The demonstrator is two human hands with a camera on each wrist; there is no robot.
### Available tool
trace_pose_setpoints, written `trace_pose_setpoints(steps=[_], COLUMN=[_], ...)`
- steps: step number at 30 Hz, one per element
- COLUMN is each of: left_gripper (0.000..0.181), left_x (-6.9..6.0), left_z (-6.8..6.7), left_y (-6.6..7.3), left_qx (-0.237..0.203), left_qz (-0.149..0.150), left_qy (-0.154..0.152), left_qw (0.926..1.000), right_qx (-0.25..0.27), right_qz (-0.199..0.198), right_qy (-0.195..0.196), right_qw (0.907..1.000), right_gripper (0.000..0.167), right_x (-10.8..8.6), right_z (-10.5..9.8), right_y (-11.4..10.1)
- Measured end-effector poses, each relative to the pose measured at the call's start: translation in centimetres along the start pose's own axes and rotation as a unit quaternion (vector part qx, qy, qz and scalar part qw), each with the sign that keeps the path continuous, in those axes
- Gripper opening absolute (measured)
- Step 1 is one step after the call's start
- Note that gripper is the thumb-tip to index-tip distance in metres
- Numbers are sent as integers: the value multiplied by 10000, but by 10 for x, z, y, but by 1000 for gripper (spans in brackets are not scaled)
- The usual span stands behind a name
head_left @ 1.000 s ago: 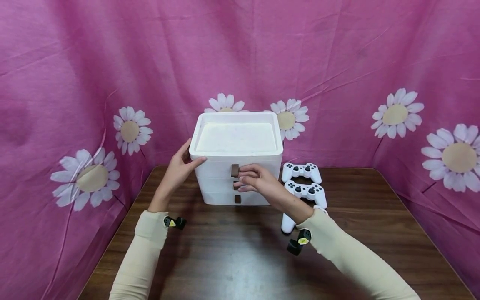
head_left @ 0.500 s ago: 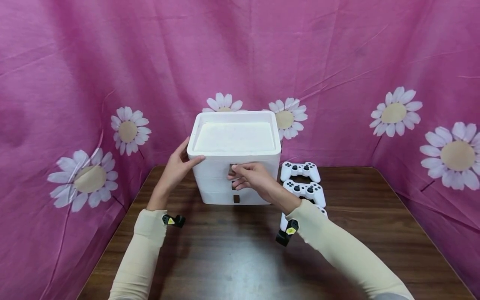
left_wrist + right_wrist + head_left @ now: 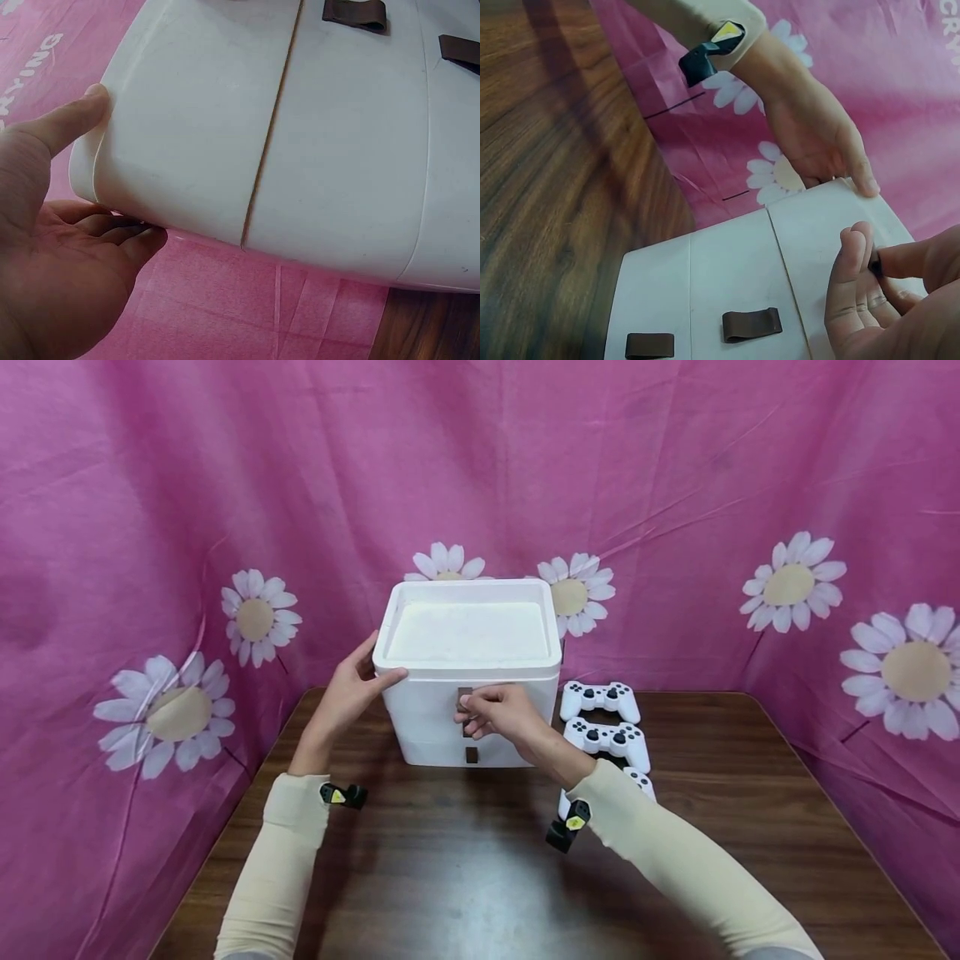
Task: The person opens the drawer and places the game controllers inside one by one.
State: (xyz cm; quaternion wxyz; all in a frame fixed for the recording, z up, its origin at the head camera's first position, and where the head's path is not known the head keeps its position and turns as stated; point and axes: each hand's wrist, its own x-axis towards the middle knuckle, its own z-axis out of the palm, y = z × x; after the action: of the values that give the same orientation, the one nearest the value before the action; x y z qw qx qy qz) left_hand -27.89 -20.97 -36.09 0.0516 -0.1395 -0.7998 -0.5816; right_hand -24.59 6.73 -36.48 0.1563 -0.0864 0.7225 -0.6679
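A white drawer unit [image 3: 423, 727] with brown tabs stands on the table. My left hand [image 3: 345, 697] holds its upper left corner; in the left wrist view the thumb of that hand [image 3: 64, 277] presses the front while the fingers lie along the side. My right hand [image 3: 513, 718] is at the top tab [image 3: 464, 693]. The right wrist view shows this hand [image 3: 911, 307] pinching the dark tab [image 3: 874, 265] between thumb and fingers. Below it are the middle tab [image 3: 751, 325] and the bottom tab [image 3: 650, 345]. The top drawer front appears to stand slightly forward.
Right of the unit, several white game controllers [image 3: 606, 739] lie in a column on the brown wooden table [image 3: 465, 860], the nearest partly hidden by my right forearm. A pink cloth with daisies [image 3: 675, 510] hangs behind and at both sides.
My right hand has moved left from beside the top tab and closed on it. The top drawer front seems to have come slightly forward. My left hand stays at the corner.
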Motion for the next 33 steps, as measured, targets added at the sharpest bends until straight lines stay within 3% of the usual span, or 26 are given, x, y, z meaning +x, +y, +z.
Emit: trace_pose_setpoints(steps=[11, 19, 33], left_gripper=[86, 86, 86], left_x=[1, 2, 5], left_z=[-9, -14, -14], left_y=[5, 5, 4], left_qx=[198, 180, 225], left_qz=[-272, -503, -360], left_qy=[-202, -234, -313], left_qw=[9992, 9983, 9986], right_qx=[-301, -241, -137], right_qz=[-115, -130, -165], right_qy=[-138, -292, -489], right_qw=[9994, 9992, 9986], right_gripper=[23, 28, 26], right_x=[-20, -40, -74], right_z=[5, 11, 16], right_y=[5, 6, 9])
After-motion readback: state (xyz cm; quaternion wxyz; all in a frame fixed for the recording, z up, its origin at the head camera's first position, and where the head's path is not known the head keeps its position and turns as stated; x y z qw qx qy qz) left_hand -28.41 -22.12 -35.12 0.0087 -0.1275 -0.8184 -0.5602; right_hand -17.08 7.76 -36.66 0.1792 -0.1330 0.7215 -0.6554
